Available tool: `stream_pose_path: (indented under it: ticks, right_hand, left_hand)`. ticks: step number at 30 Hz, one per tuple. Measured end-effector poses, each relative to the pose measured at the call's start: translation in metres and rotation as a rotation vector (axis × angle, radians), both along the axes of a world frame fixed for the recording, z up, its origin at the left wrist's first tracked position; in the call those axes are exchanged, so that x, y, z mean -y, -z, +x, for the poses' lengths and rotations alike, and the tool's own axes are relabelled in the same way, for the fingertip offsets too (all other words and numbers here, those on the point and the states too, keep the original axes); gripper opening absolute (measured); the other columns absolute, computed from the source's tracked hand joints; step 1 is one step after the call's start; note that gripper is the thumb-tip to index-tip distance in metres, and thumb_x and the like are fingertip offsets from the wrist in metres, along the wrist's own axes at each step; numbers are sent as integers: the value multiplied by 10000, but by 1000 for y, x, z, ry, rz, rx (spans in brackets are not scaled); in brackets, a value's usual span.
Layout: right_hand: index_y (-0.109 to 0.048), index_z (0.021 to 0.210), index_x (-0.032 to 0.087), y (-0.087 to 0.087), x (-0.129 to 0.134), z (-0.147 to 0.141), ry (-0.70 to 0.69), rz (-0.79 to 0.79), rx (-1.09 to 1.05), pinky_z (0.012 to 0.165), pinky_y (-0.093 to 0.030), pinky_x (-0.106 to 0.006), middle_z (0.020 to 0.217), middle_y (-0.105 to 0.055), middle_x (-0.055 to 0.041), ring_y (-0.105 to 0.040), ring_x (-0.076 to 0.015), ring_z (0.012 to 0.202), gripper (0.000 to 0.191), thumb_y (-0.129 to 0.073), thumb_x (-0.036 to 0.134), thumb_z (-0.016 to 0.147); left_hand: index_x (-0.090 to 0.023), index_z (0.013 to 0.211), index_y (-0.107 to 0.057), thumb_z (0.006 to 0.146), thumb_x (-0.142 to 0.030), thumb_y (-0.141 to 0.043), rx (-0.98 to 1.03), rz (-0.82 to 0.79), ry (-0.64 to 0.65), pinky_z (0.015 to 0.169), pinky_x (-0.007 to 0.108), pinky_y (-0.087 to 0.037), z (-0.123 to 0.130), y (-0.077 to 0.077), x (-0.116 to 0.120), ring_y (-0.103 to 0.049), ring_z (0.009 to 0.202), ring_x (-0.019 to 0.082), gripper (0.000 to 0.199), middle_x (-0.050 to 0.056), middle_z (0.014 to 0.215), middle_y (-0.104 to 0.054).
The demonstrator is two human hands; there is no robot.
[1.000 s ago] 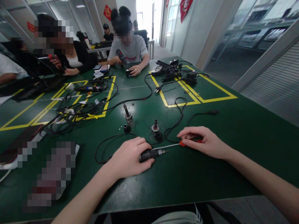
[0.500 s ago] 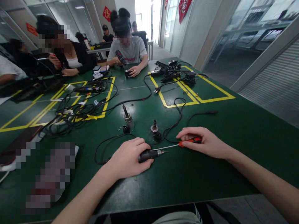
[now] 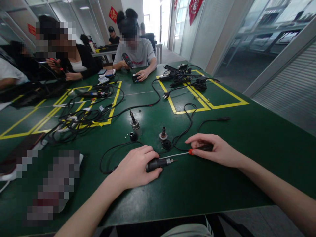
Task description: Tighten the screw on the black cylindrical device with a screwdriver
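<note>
1. Two hands busy: my left hand [image 3: 134, 166] is wrapped over a dark cylindrical tool [image 3: 154, 165], my right hand [image 3: 217, 149] grips a red-and-black screwdriver [image 3: 191, 152] by its handle.
2. Tool's right under the left, so that's the nearer hand; its long axis runs roughly crosswise, metal tip toward my right side.
3. Screwdriver shaft runs along the tool's far side; can't tell where it ends, left fingers hide it.
4. Just beyond, two metal parts [image 3: 163, 135] on the green table [image 3: 209, 184].
5. Across from me, a co-worker [image 3: 148, 49] holds a drill [image 3: 127, 60].
</note>
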State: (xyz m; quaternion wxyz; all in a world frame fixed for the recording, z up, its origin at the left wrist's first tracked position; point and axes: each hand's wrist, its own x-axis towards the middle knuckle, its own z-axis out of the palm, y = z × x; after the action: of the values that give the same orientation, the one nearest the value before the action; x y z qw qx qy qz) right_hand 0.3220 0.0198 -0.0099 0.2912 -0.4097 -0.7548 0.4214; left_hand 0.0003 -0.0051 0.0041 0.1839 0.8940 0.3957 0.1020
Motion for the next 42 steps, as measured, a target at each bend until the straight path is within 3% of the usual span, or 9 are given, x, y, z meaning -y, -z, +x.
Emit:
stream_pose_path:
  ticks: [8, 11, 14, 17, 22, 28, 33, 38, 42]
  right_hand:
    - [-837, 1055, 214, 2, -3, 2, -54, 71, 104, 589, -549, -284, 847, -808, -62, -712, -186, 677, 362, -611, 497, 1058]
    - [-823, 1084, 205, 1, -2, 2, -50, 60, 70, 591, -553, -284, 765, -773, -41, -688, -179, 638, 329, -654, 483, 1034]
    - [-819, 1070, 203, 2, -1, 2, -30, 28, 33, 659, -592, -307, 803, -778, -50, -719, -201, 705, 325, -738, 505, 977]
    - [-828, 1041, 200, 3, -1, 3, -11, 32, 37, 625, -573, -301, 826, -770, -56, -701, -198, 690, 350, -776, 532, 946]
    - [-842, 1058, 204, 4, -1, 2, -60, 71, 115, 577, -531, -285, 783, -787, -51, -692, -178, 621, 395, -616, 528, 1055]
    - [-830, 1080, 219, 1, 1, 1, -62, 48, 106, 618, -593, -299, 814, -816, -57, -744, -205, 684, 327, -646, 485, 1033]
    - [-825, 1095, 237, 5, 4, 3, -35, 106, 108, 749, -635, -335, 922, -823, -69, -765, -226, 793, 278, -740, 466, 963]
    - [-843, 1116, 255, 15, 5, 4, 0, 144, 100, 774, -635, -373, 906, -827, -89, -751, -245, 790, 446, -563, 600, 1065]
    - [-832, 1152, 232, 9, 5, 4, -80, 54, 139, 673, -617, -322, 851, -813, -64, -731, -200, 662, 414, -528, 511, 1108]
  left_hand:
    - [-199, 1046, -739, 921, -282, -775, 10, -12, -4, 759, 313, -539, 1, 0, 0, -709, 885, 212, 154, 37, 981, -737]
    - [-198, 1037, -736, 923, -283, -769, 9, -9, -2, 754, 315, -539, 0, 0, 0, -704, 876, 210, 146, 36, 974, -735]
    - [-199, 1042, -732, 928, -287, -760, 11, -4, 2, 755, 313, -540, 0, 0, 1, -702, 875, 207, 147, 36, 978, -737]
    - [-202, 1054, -732, 935, -298, -752, 8, 0, 4, 763, 313, -544, 0, 1, 1, -704, 887, 209, 154, 38, 989, -741]
    - [-198, 1047, -738, 929, -293, -763, 5, -9, -6, 765, 315, -545, 1, 1, 1, -707, 883, 215, 153, 38, 973, -736]
    - [-201, 1053, -742, 928, -304, -778, 11, -21, -12, 764, 311, -548, 1, 0, 3, -706, 879, 208, 166, 35, 975, -732]
    - [-198, 1042, -750, 931, -344, -806, 13, -23, -31, 773, 318, -551, 0, 2, 4, -709, 895, 218, 191, 37, 971, -733]
    - [-195, 1021, -756, 927, -331, -819, 2, -21, -39, 762, 322, -535, 2, 2, 6, -706, 895, 223, 177, 35, 959, -739]
    - [-200, 1014, -751, 931, -331, -812, -10, -18, -38, 761, 323, -520, 2, 2, 6, -701, 902, 223, 167, 35, 963, -745]
